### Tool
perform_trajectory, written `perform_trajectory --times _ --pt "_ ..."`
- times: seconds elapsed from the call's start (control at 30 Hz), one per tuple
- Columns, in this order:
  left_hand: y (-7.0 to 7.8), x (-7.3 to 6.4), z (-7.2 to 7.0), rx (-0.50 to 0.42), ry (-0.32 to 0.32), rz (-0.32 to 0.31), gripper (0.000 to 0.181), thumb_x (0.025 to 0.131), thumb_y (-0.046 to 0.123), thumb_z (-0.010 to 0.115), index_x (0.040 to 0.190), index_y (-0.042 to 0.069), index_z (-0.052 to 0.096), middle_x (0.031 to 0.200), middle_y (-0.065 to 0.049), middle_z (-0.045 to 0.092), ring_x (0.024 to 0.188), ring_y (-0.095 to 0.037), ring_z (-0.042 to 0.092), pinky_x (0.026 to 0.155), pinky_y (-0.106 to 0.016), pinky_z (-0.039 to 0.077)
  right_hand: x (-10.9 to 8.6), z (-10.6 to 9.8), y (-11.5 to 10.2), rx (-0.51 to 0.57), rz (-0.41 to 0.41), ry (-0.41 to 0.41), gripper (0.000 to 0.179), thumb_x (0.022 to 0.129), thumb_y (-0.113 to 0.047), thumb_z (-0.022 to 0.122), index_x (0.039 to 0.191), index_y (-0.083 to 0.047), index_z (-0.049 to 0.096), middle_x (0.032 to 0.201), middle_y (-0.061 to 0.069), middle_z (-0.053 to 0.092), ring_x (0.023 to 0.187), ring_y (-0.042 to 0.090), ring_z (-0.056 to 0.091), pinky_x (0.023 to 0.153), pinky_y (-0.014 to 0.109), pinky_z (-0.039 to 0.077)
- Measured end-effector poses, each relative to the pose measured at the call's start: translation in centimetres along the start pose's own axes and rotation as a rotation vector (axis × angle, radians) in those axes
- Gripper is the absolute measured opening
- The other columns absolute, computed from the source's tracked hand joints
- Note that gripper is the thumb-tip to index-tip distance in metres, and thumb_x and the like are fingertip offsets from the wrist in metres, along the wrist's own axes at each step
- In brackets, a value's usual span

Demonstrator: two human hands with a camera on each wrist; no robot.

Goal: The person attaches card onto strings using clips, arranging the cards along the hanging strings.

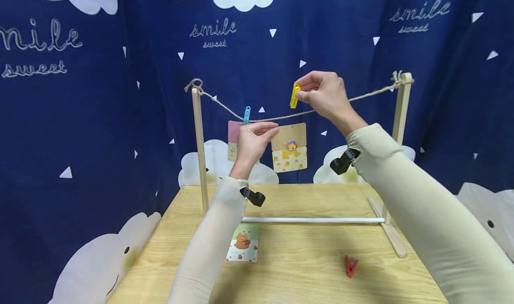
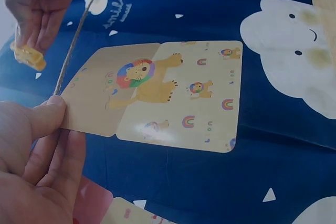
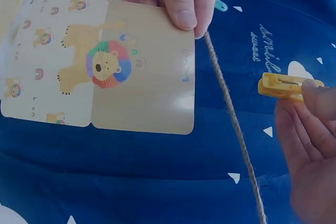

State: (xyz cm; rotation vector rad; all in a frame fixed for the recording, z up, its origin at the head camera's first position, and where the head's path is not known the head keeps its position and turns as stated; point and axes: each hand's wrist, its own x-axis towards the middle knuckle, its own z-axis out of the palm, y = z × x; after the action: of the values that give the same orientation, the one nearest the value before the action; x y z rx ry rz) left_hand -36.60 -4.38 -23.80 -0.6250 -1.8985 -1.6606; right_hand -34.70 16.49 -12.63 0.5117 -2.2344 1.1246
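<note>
My left hand (image 1: 254,142) pinches the top corner of a lion card (image 1: 289,147) between thumb and fingers, right at the twine (image 1: 281,118). The card hangs with its tan half up and its patterned cream half down. Above the twine, to the right, my right hand (image 1: 325,92) pinches a yellow clothespin (image 1: 295,96) by one end; the right wrist view shows its other end pointing toward the twine, apart from it. A blue clothespin (image 1: 246,114) sits on the twine left of the lion card, over a pink-topped card (image 1: 234,139) partly hidden behind my left hand.
Wooden posts (image 1: 200,147) (image 1: 403,107) hold the twine's ends, with a white rod (image 1: 313,220) between their bases. On the wooden table (image 1: 305,268) lie a bear card (image 1: 242,243), partly covered by my left sleeve, and a red clothespin (image 1: 350,266). A dark blue curtain (image 1: 160,72) hangs behind.
</note>
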Motion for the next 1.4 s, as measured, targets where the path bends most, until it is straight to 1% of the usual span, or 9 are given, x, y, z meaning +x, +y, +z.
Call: perform_trajectory --times 0.17,0.3,0.4,0.6,0.73,0.93,1.07,1.27,1.4 --pt "-0.1 0.1 0.0 -0.008 0.014 -0.001 0.015 0.089 0.013 0.083 0.102 0.006 0.082 0.098 -0.006 0.08 0.087 -0.015 0.076 0.075 -0.025 0.059 0.5 0.9 0.0 -0.023 0.013 -0.03 0.021 0.094 -0.017 0.075 0.114 -0.011 0.075 0.106 0.005 0.077 0.095 0.014 0.07 0.082 0.027 0.054" --pt "-0.2 0.1 0.0 -0.012 0.02 -0.008 0.013 0.089 0.012 0.083 0.101 0.008 0.083 0.098 -0.006 0.08 0.087 -0.015 0.076 0.076 -0.026 0.059 0.7 1.3 0.1 -0.043 0.017 -0.056 0.019 0.094 -0.015 0.074 0.112 -0.011 0.076 0.102 0.005 0.077 0.093 0.015 0.068 0.078 0.028 0.053" --pt "-0.4 0.2 -0.1 -0.012 0.025 -0.009 0.013 0.089 0.012 0.083 0.101 0.007 0.083 0.098 -0.006 0.08 0.087 -0.015 0.076 0.076 -0.025 0.059 0.8 1.6 0.3 -0.059 0.014 -0.08 0.017 0.093 -0.015 0.075 0.11 -0.011 0.076 0.1 0.006 0.076 0.091 0.017 0.068 0.077 0.029 0.053" --pt "-0.4 0.3 0.0 -0.01 0.025 0.003 0.013 0.09 0.012 0.082 0.102 0.006 0.082 0.097 -0.007 0.08 0.087 -0.014 0.076 0.075 -0.025 0.059 0.9 1.9 0.5 -0.086 0.023 -0.1 0.016 0.093 -0.015 0.074 0.108 -0.011 0.076 0.099 0.006 0.076 0.095 0.018 0.066 0.082 0.033 0.051" --pt "-0.4 0.4 0.0 -0.014 0.031 0.01 0.013 0.089 0.012 0.083 0.102 0.006 0.082 0.098 -0.007 0.08 0.086 -0.014 0.076 0.076 -0.025 0.059 0.9 2.1 0.8 -0.096 0.023 -0.117 0.015 0.093 -0.013 0.073 0.107 -0.01 0.075 0.101 0.007 0.076 0.095 0.021 0.067 0.085 0.037 0.052" --pt "-0.5 0.4 0.0 -0.003 0.038 0.005 0.015 0.089 0.012 0.083 0.102 0.006 0.082 0.099 -0.007 0.08 0.087 -0.014 0.076 0.076 -0.025 0.059 0.5 2.1 1.6 -0.102 0.035 -0.147 0.015 0.094 -0.014 0.073 0.108 -0.01 0.075 0.101 0.007 0.076 0.095 0.022 0.069 0.088 0.041 0.052" --pt "-0.6 0.3 0.2 0.004 0.037 -0.002 0.014 0.09 0.013 0.083 0.102 0.006 0.082 0.099 -0.006 0.08 0.088 -0.013 0.076 0.076 -0.025 0.059 0.1 2.3 1.9 -0.095 0.031 -0.152 0.015 0.094 -0.014 0.073 0.108 -0.01 0.075 0.1 0.008 0.076 0.096 0.022 0.068 0.087 0.041 0.052" --pt "-0.8 0.3 0.5 0.001 0.05 0.002 0.014 0.089 0.013 0.083 0.102 0.006 0.083 0.099 -0.007 0.08 0.088 -0.014 0.076 0.077 -0.026 0.06 -0.3 2.7 2.0 -0.081 0.026 -0.173 0.016 0.094 -0.014 0.073 0.109 -0.01 0.074 0.102 0.008 0.076 0.097 0.022 0.068 0.086 0.04 0.054" --pt "-0.8 0.3 0.5 -0.01 0.056 0.01 0.015 0.089 0.011 0.083 0.102 0.005 0.082 0.1 -0.008 0.08 0.088 -0.014 0.076 0.077 -0.025 0.06 -0.2 2.9 1.9 -0.087 0.019 -0.184 0.016 0.094 -0.014 0.072 0.109 -0.01 0.075 0.103 0.008 0.076 0.096 0.022 0.068 0.086 0.041 0.055"
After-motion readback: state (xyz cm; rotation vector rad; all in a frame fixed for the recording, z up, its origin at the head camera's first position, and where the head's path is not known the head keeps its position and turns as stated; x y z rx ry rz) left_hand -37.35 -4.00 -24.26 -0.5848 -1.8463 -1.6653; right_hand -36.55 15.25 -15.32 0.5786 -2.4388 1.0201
